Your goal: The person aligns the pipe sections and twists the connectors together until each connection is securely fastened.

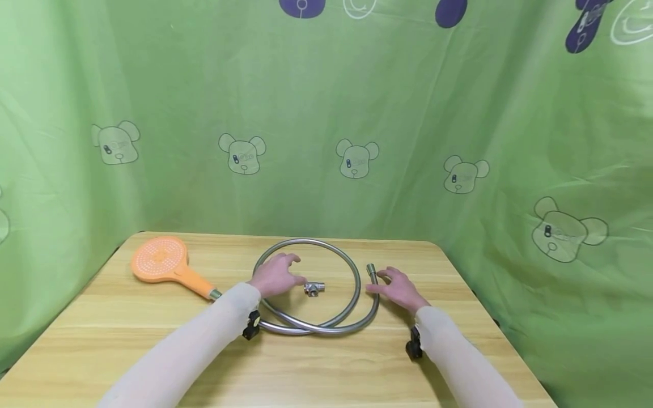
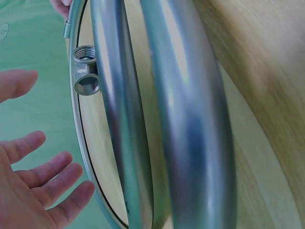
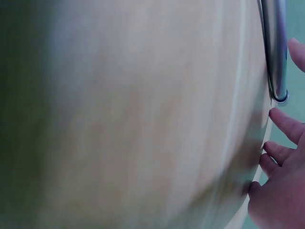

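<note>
My left hand [image 1: 275, 276] hovers over the left side of a coiled metal shower hose [image 1: 354, 323], its thumb and fingers spread apart. Just right of its fingertips, inside the loop, lies a small chrome tee fitting [image 1: 313, 288]; the left wrist view shows threaded openings on this tee fitting [image 2: 86, 71], apart from the fingers. At the hose's free end, with its metal nut [image 1: 370, 270], my right hand [image 1: 400, 290] has its fingers extended around the hose. Whether they touch it I cannot tell. The right wrist view shows this hand [image 3: 281, 186] holding nothing.
An orange shower head [image 1: 160, 259] lies at the back left of the wooden table [image 1: 316, 377], joined to the hose's other end. Green curtains [image 1: 301, 102] printed with bear faces hang behind and beside the table. A black wrist camera [image 1: 414, 344] sits below the right hand.
</note>
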